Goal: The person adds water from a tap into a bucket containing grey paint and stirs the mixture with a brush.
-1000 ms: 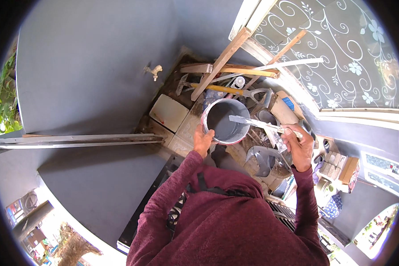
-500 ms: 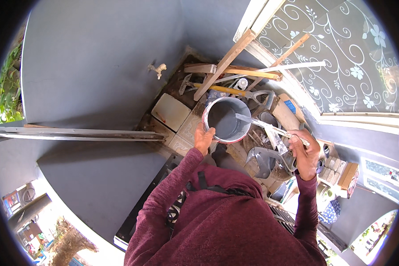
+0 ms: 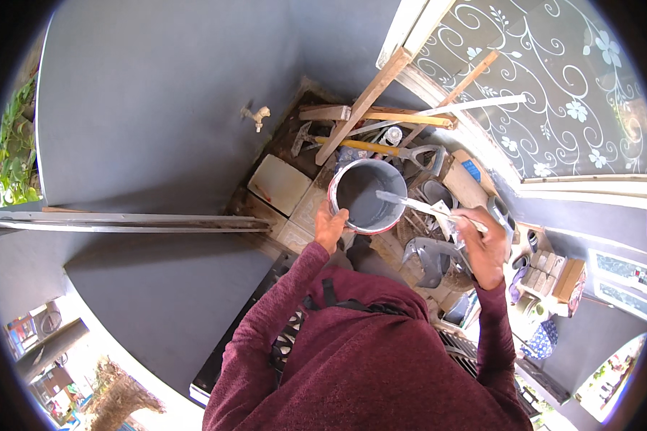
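Observation:
My left hand [image 3: 329,226] grips the near left rim of a round bucket [image 3: 395,181], fingers outside and thumb over the edge. Dark grey paint [image 3: 359,192] lies inside it, and the inner wall is coated paler grey. My right hand [image 3: 486,251], to the right of the bucket, is closed around a long, pale, paint-smeared stick [image 3: 420,205]. The stick slants over the right rim, its grey-coated end inside the bucket above or at the paint; I cannot tell whether it touches.
Beyond the bucket lie a yellow-handled shovel [image 3: 370,146], a pickaxe or hammer head [image 3: 301,138] and a leaning wooden plank [image 3: 366,104]. A tap [image 3: 257,117] juts from the grey wall. A cut grey plastic container [image 3: 431,262] sits right of my legs. Metal bars [image 3: 136,221] extend at left.
My right hand has shifted left toward the bucket and its grip looks turned. The stick's end has moved slightly left and nearer me inside the bucket. My left hand stays on the rim.

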Available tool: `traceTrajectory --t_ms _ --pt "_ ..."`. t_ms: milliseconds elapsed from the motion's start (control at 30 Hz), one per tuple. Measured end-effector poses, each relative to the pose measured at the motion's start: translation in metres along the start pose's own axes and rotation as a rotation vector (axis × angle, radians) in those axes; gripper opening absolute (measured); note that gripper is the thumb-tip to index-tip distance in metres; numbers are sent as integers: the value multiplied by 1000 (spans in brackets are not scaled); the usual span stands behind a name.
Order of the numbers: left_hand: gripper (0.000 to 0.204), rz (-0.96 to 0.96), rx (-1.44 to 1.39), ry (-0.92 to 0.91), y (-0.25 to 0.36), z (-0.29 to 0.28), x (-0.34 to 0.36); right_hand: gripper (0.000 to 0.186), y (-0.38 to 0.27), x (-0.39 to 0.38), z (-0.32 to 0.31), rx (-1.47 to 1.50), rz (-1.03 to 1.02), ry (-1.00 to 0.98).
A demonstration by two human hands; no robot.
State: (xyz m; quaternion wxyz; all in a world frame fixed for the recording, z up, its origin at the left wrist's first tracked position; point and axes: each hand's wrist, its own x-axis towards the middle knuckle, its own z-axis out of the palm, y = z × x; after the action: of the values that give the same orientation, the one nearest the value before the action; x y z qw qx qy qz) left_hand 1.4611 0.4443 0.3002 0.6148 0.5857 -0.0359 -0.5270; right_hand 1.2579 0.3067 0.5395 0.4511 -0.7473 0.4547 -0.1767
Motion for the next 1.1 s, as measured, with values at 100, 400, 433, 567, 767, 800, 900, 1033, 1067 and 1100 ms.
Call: traceTrajectory --t_ms 100,400,433,567,767,800,900,1033,1067,1100 --pt "27 18 -11 -22 -3 -1 -1 17 28 10 32 126 91 -34" --pt "28 -79 86 -51 23 0 -20 14 99 38 115 -462 -393 28" --pt "28 -82 88 -52 24 1 -21 11 103 36 118 -503 -343 -5" --pt "26 -88 110 -60 23 1 -23 9 108 23 113 -519 -386 -144" --pt "20 -88 122 -106 12 3 -19 7 114 25 123 -403 -365 -105" --pt "20 -88 145 -97 14 2 -20 6 110 27 124 -387 -337 -59" --pt "20 -101 162 -127 13 4 -19 7 115 29 109 -394 -312 59" --pt "19 -118 210 -150 19 20 -23 7 117 13 88 -522 -231 42" --pt "19 -115 207 -155 17 25 -24 6 116 7 85 -548 -224 23" --pt "19 -108 206 -156 16 29 -24 6 113 1 82 -530 -190 -25"
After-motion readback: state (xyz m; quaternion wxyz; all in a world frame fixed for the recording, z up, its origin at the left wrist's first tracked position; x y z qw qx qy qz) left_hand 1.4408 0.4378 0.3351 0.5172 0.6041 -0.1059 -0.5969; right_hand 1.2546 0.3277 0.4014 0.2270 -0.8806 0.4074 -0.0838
